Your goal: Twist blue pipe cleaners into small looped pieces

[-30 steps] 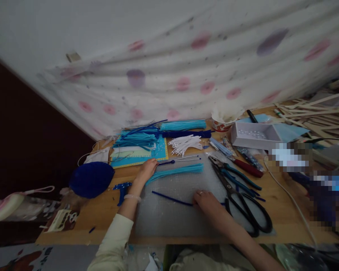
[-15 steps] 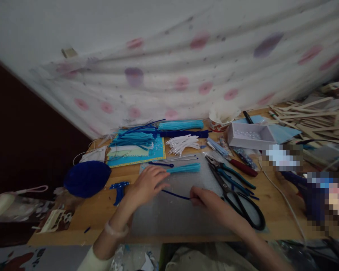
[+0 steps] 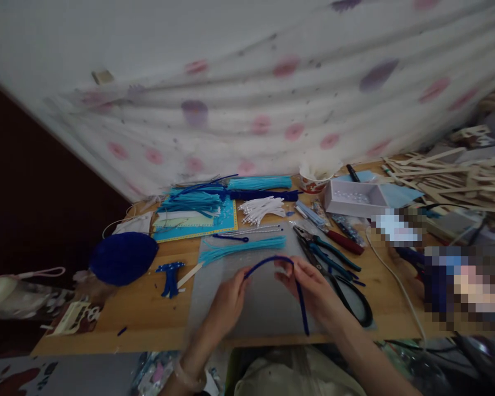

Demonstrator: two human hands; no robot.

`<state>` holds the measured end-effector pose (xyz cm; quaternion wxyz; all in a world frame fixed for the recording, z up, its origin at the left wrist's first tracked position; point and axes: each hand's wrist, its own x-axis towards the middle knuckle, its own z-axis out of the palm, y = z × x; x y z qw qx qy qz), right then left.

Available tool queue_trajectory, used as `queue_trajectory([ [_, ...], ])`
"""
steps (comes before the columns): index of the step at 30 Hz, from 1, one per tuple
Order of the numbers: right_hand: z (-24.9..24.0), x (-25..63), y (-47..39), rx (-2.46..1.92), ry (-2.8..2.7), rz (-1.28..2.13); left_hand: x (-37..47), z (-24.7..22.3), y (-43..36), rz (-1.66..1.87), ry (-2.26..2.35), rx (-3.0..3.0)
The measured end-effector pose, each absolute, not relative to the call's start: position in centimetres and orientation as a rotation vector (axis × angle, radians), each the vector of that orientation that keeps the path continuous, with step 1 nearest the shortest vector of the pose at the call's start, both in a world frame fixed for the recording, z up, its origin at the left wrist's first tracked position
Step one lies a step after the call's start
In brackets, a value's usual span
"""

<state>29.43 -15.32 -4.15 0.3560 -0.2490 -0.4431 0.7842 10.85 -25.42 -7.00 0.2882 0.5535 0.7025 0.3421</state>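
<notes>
Between my hands a dark blue pipe cleaner (image 3: 275, 258) bends in an arch above the grey mat. My left hand (image 3: 227, 300) pinches its left end. My right hand (image 3: 313, 283) grips it near the bend, and the free length hangs down past the fingers almost to the mat's front edge. Just beyond my hands lies a bundle of light blue pipe cleaners (image 3: 245, 247). Behind that bundle rest a dark blue piece with a looped end (image 3: 231, 237) and a strand of small beads (image 3: 256, 231).
To the right lie pliers (image 3: 325, 245), black-handled scissors (image 3: 355, 305) and a red-handled tool (image 3: 345, 242). A white box of beads (image 3: 357, 209) and a paper bowl (image 3: 315, 181) stand behind. A blue fuzzy oval (image 3: 124, 258) and a small blue figure (image 3: 170, 278) are at left.
My left hand has come back toward me and taken the pipe cleaner's end. The pipe cleaner, low and nearly straight before, is now raised and bent in an arch.
</notes>
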Motion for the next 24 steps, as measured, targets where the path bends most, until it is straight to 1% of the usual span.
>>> queue_trajectory([
  [3, -3.2, 28.8, -15.0, -0.58, -0.964, 1.961, 15.0, -7.8, -25.8, 1.075, 1.682, 1.217],
  [5, -2.7, 28.5, -14.8, -0.557, -0.899, 1.944, 17.2, -8.1, -25.7, 1.119, 1.567, 1.098],
  [8, -2.2, 28.3, -14.8, -0.54, -0.775, 1.865, 19.4, -8.3, -25.3, 1.18, 1.482, 0.972],
  [12, -1.6, 28.4, -14.6, -0.46, -0.618, 1.807, 21.0, -8.2, -25.5, 1.439, 1.433, 0.823],
  [14, -1.3, 28.6, -14.2, -0.421, -0.543, 1.815, 21.2, -8.2, -26.0, 1.523, 1.492, 0.894],
  [18, -1.1, 29.4, -13.9, -0.368, -0.451, 1.848, 21.2, -8.4, -26.7, 1.479, 1.658, 1.124],
  [24, -1.4, 30.0, -14.5, -0.363, -0.341, 1.92, 21.8, -6.8, -25.6, 1.614, 1.707, 1.133],
])
